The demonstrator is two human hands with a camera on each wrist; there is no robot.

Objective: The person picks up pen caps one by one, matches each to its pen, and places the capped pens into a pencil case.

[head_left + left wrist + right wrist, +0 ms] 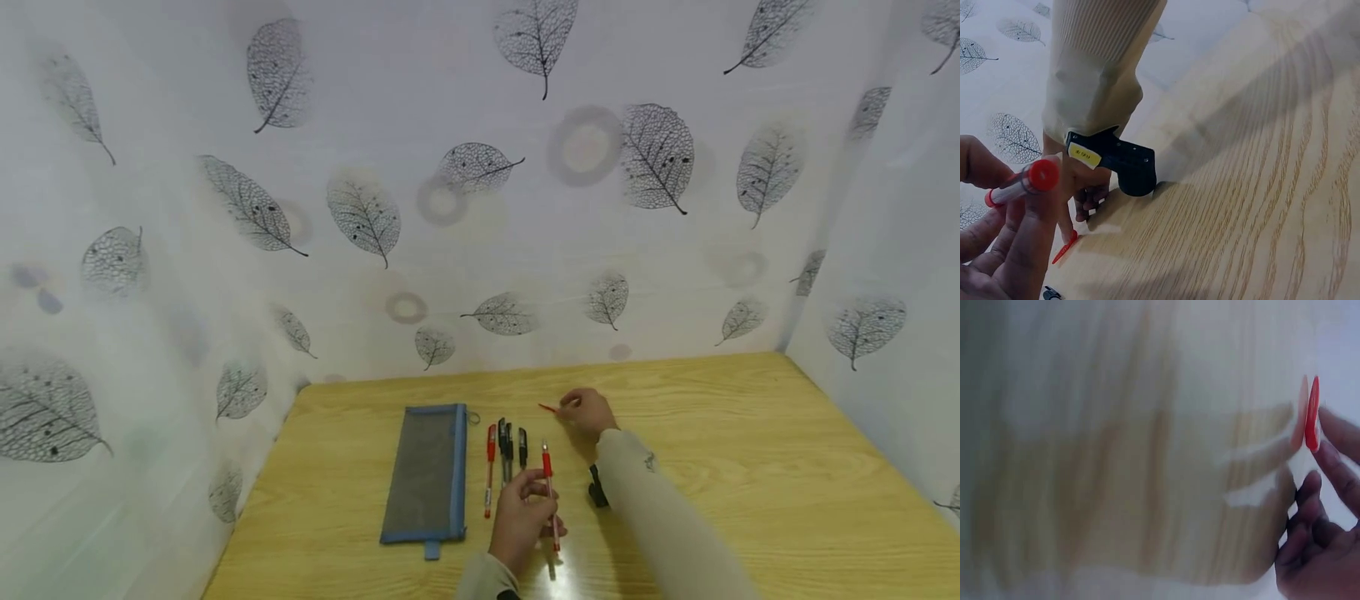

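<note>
In the head view, my left hand (522, 518) grips an uncapped red gel pen (550, 492) with its tip pointing away from me. The left wrist view shows the red end of this pen (1042, 175) close up, between the thumb and fingers. Farther back on the right, my right hand (588, 412) holds a small red pen cap (547, 407) at its fingertips, low over the table. In the right wrist view, the red cap (1313, 415) lies against two fingertips, while the other fingers curl in.
A grey mesh pencil pouch (423, 475) with blue edging lies left of the hands. Between pouch and left hand are a capped red pen (490, 471) and several black-capped pens (503, 437). The wooden table (697, 400) meets a leaf-patterned curtain (525, 250) at the back.
</note>
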